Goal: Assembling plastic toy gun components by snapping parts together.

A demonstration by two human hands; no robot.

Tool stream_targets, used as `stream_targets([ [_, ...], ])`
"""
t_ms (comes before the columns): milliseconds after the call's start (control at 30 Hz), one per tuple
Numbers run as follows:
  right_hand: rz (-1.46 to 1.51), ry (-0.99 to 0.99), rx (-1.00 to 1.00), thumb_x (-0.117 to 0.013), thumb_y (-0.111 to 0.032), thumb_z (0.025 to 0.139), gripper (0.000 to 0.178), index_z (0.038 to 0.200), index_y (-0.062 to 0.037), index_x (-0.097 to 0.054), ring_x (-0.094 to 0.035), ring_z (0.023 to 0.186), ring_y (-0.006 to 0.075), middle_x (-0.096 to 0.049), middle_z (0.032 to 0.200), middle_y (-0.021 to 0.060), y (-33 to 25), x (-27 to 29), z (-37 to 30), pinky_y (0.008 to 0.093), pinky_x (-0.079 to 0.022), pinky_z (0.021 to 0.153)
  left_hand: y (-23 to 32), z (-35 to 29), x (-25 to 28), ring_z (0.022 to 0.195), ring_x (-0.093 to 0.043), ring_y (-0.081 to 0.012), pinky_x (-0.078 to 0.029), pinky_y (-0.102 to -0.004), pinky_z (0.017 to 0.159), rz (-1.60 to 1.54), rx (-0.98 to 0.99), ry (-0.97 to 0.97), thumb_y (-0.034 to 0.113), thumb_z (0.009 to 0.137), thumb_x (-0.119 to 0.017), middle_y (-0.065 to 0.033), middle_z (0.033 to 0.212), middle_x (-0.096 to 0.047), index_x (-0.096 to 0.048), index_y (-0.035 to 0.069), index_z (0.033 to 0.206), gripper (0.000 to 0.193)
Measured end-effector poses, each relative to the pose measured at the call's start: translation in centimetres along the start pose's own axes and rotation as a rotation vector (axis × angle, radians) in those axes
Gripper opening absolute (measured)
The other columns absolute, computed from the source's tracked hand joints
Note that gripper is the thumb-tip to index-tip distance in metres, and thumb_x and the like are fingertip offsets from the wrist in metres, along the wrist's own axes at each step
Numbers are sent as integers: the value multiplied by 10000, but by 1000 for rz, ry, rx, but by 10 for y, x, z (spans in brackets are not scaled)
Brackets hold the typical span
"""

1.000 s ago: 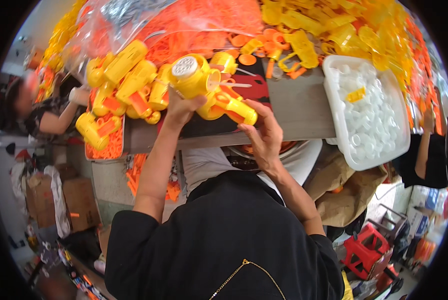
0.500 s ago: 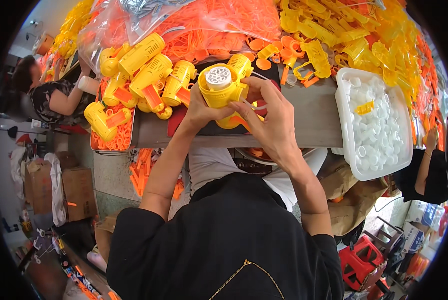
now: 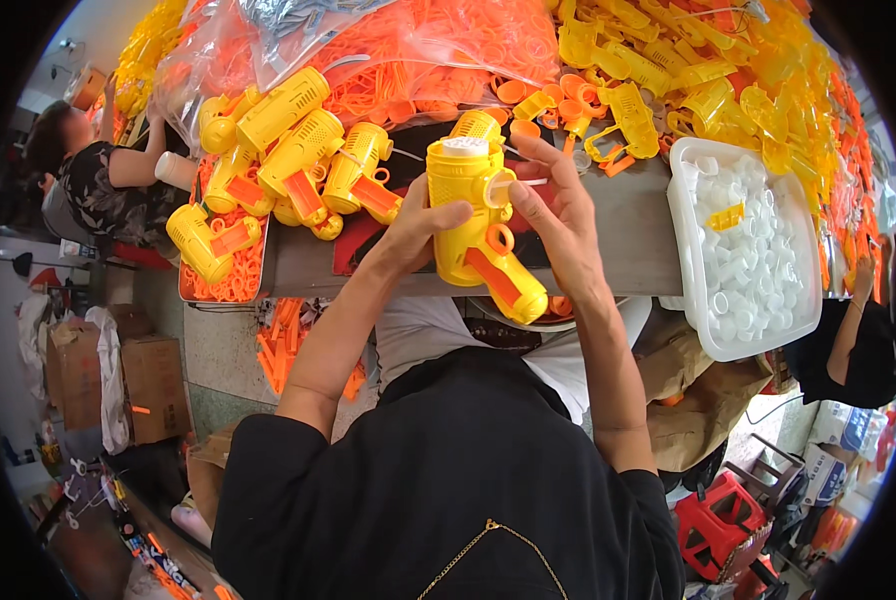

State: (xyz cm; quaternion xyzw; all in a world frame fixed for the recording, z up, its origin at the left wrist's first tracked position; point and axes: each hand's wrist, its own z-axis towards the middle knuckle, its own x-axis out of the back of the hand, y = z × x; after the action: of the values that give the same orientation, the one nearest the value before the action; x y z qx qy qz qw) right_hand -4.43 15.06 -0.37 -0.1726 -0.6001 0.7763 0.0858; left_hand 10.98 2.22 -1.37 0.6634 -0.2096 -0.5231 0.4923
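Note:
My left hand (image 3: 423,225) is wrapped around the barrel of a yellow plastic toy gun (image 3: 458,225), its thumb lying across the side. The gun stands nose up, with a white holed disc (image 3: 466,147) set in its muzzle and an orange strip along the handle, which points down to the right. At the gun's right side is a round translucent fitting (image 3: 498,188). There my right hand (image 3: 563,215) has its thumb and fingers closed about a thin white tube (image 3: 536,182). Partly hidden behind the thumb, the fitting meets the tube.
Several yellow toy guns (image 3: 303,150) lie piled at the left over a tray (image 3: 223,299) of orange rings. A white tub (image 3: 683,250) of translucent caps stands right. Bagged orange parts (image 3: 418,60) and yellow shells (image 3: 708,70) fill the back. Another person (image 3: 118,190) sits at far left.
The toy gun has turned so its side and handle now show, where its muzzle faced up toward me. My right hand has shifted slightly right, off the muzzle rim to the side fitting.

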Motion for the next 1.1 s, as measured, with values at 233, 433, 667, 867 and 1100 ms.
stream_targets([
  [233,302,67,-37,-411,-448,1085,675,1618,-113,-169,-351,1432,235,-349,1572,150,10,-6,-7,355,-295,1170,-2,26,-13,1336,-422,-221,-374,-381,1103,729,-304,96,303,869,-773,-130,1398,-454,-276,45,1543,876],
  [433,172,121,28,-479,-323,1082,641,1614,-115,-188,-493,1277,190,-438,1499,126,24,17,-13,330,-409,1075,7,44,-25,1203,-567,-240,-581,-345,933,1227,-634,37,80,748,-852,-101,1308,-514,-591,98,1283,595],
  [667,106,206,62,-501,-291,1074,625,1613,-150,-217,-513,1254,198,-435,1502,121,36,33,-19,326,-447,1036,-3,63,-35,1219,-589,-230,-591,-340,940,1116,-441,-93,-16,801,-785,-92,1345,-500,-570,99,1269,528],
  [867,145,256,42,-499,-315,1073,627,1612,-154,-221,-487,1300,216,-388,1540,133,51,46,-22,340,-429,1068,-24,75,-33,1277,-574,-247,-594,-342,937,1013,-404,-113,-67,837,-734,-92,1401,-471,-548,87,1237,467],
  [1100,99,263,42,-492,-332,1073,622,1607,-141,-236,-392,1405,241,-325,1586,142,53,47,-17,369,-339,1152,-16,80,-37,1282,-571,-255,-597,-337,928,956,-334,-100,-70,818,-750,-82,1375,-500,-517,70,1133,416],
])
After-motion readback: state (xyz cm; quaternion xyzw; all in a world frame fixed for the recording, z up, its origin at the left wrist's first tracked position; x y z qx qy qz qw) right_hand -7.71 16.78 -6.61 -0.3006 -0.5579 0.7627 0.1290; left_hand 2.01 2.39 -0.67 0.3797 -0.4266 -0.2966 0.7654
